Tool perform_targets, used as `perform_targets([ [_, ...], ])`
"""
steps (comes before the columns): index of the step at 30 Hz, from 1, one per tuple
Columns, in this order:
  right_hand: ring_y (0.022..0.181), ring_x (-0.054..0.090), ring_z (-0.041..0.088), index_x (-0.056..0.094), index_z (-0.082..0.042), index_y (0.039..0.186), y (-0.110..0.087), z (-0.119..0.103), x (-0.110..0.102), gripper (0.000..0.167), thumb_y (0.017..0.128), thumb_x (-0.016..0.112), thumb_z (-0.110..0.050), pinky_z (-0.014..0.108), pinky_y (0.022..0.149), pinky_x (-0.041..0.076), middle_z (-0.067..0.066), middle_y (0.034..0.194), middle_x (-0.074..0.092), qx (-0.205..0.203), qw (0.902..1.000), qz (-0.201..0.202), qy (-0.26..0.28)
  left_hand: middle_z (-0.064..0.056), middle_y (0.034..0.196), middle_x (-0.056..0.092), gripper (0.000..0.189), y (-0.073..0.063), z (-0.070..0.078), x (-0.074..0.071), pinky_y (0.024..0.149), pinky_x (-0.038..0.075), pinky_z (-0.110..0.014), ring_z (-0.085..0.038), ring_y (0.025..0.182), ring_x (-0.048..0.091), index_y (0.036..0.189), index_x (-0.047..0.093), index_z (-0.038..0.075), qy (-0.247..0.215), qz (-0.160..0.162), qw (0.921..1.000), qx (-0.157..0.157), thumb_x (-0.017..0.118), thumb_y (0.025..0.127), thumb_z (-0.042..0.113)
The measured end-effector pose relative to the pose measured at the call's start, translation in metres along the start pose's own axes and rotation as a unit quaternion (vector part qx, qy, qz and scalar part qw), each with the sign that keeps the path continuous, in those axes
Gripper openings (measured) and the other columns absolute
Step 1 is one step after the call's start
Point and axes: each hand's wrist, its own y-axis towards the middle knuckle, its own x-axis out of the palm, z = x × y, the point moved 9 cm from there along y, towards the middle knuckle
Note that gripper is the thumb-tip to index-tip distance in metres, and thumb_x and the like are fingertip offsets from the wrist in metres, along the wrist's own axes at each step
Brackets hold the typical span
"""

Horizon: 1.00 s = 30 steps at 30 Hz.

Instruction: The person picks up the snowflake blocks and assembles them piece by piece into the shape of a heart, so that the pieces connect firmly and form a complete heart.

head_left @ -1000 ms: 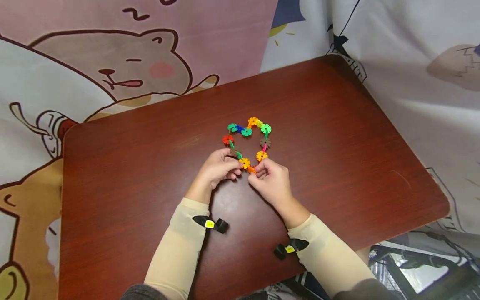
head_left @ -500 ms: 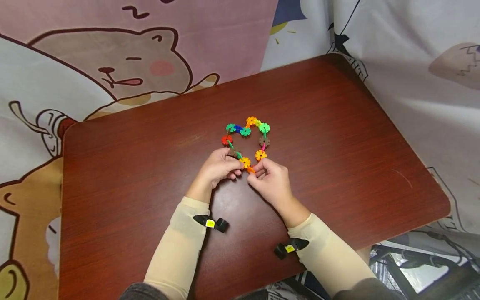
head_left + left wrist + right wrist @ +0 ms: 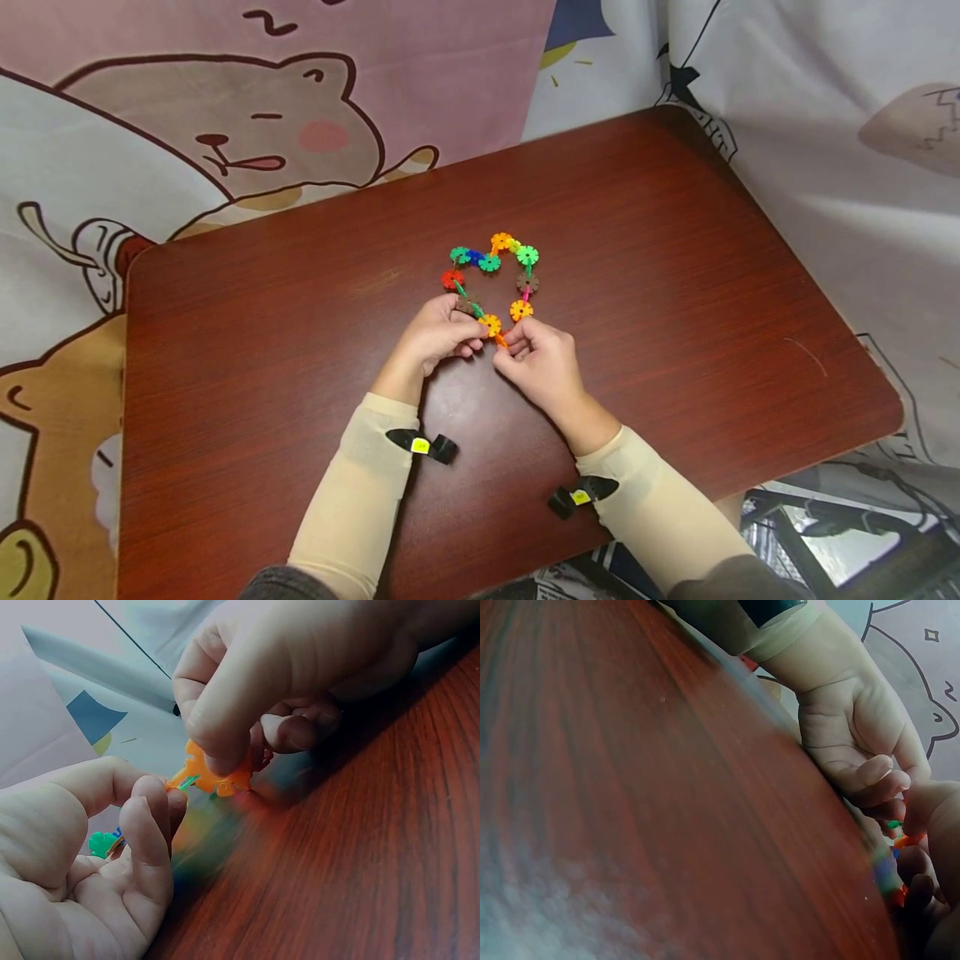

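Observation:
A chain of colourful notched snowflake discs (image 3: 489, 263) forms a heart-shaped outline on the table, its point toward the person. My left hand (image 3: 442, 335) pinches the yellow-orange disc (image 3: 491, 324) at the chain's lower left end. Between thumb and index finger, my right hand (image 3: 543, 363) pinches an orange disc (image 3: 219, 776) that meets the left one edge to edge. The right side of the chain ends in a yellow-orange disc (image 3: 521, 310), just beyond the right fingertips. In the right wrist view the fingers hide most of the discs.
The brown wooden table (image 3: 675, 292) reaches well past both hands. A cartoon-printed cloth (image 3: 225, 117) hangs along its far side, and a white cloth (image 3: 810, 167) on the right. Below the table's right front edge stands a dark-framed object (image 3: 840, 542).
The heart-shaped chain has shifted very slightly to the left. Both hands keep their pinch on the discs at its lower point, nearly still.

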Motion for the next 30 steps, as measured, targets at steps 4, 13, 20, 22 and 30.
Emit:
perform_targets([
  [4, 0.055, 0.065, 0.008, 0.069, -0.007, 0.077, 0.0006, -0.0011, -0.0031, 0.013, 0.074, 0.081, -0.002, 0.019, 0.053, 0.055, -0.001, 0.066, 0.07, -0.004, 0.9999, 0.017, -0.001, -0.007, 0.077, 0.071, 0.025, 0.0001, -0.0005, -0.0007, 0.051, 0.056, -0.02, -0.011, 0.057, 0.064, 0.105, 0.052, 0.0, 0.0, -0.001, 1.0, -0.006, 0.073, 0.093, -0.007],
  [13, 0.056, 0.067, 0.01, 0.069, -0.006, 0.077, 0.0012, -0.0002, -0.0053, 0.014, 0.075, 0.082, -0.002, 0.015, 0.055, 0.054, 0.0, 0.067, 0.071, 0.003, 0.9996, 0.028, 0.01, -0.007, 0.076, 0.072, 0.026, 0.0014, -0.0023, -0.0017, 0.051, 0.056, -0.02, -0.011, 0.058, 0.065, 0.104, 0.052, 0.0, 0.006, 0.003, 0.9999, -0.012, 0.074, 0.093, -0.006],
  [20, 0.058, 0.069, 0.01, 0.072, -0.005, 0.077, 0.0008, -0.0033, -0.0016, 0.013, 0.077, 0.083, 0.0, 0.019, 0.055, 0.058, 0.002, 0.068, 0.072, -0.007, 0.9997, 0.019, 0.014, -0.008, 0.078, 0.072, 0.028, 0.0004, -0.0036, -0.0035, 0.051, 0.056, -0.021, -0.01, 0.056, 0.064, 0.106, 0.051, 0.001, 0.012, -0.002, 0.9998, -0.012, 0.074, 0.092, -0.007],
  [22, 0.058, 0.07, 0.011, 0.073, -0.005, 0.077, 0.0007, -0.005, -0.0007, 0.012, 0.078, 0.084, 0.001, 0.02, 0.056, 0.059, 0.002, 0.069, 0.073, -0.015, 0.9995, 0.017, 0.02, -0.008, 0.077, 0.071, 0.029, 0.0005, -0.0031, -0.0037, 0.05, 0.055, -0.021, -0.01, 0.054, 0.063, 0.107, 0.05, 0.001, 0.011, -0.007, 0.9999, -0.009, 0.073, 0.092, -0.009],
  [30, 0.061, 0.072, 0.013, 0.075, -0.004, 0.079, 0.0035, -0.0076, -0.0011, 0.015, 0.079, 0.09, 0.001, 0.021, 0.058, 0.059, 0.004, 0.074, 0.075, -0.038, 0.999, 0.0, 0.023, -0.008, 0.074, 0.07, 0.032, 0.0023, -0.0003, 0.0016, 0.049, 0.052, -0.019, -0.009, 0.051, 0.059, 0.111, 0.049, 0.0, 0.009, -0.038, 0.9992, -0.001, 0.069, 0.09, -0.015],
])
